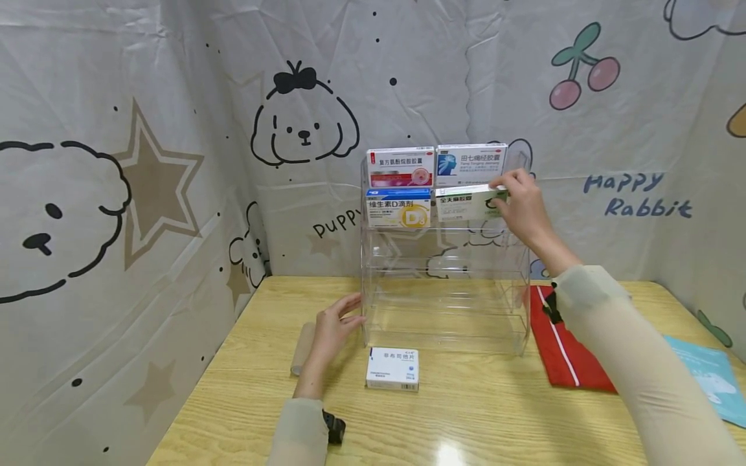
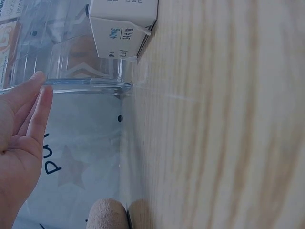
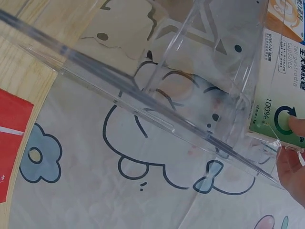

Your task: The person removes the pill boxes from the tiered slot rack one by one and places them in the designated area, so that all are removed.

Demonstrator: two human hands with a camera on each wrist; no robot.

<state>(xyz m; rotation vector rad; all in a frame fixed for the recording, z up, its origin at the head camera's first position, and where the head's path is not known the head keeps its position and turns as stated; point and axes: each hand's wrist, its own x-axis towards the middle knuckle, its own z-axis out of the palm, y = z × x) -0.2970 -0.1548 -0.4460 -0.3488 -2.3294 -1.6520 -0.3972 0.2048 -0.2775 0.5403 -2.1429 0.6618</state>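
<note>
A clear tiered acrylic rack [image 1: 445, 336] stands on the table. My right hand [image 1: 524, 204] pinches the right end of a white and green medicine box [image 1: 463, 204] on the rack's second tier. To its left sits a blue and yellow vitamin D box [image 1: 398, 210]. The top tier carries a red and white box [image 1: 399, 168] and a white box with a blue picture [image 1: 471, 165]. My left hand [image 1: 333, 327] touches the rack's left side panel [image 2: 71, 86] with fairly straight fingers. A white tablet box [image 1: 392, 370] lies in front of the rack.
A tan cylinder [image 1: 303, 349] lies beside my left hand. Right of the rack are a red cloth-like item [image 1: 574, 353] with a white stripe and a light blue packet [image 1: 708, 378]. A printed curtain [image 1: 408, 84] hangs behind the table.
</note>
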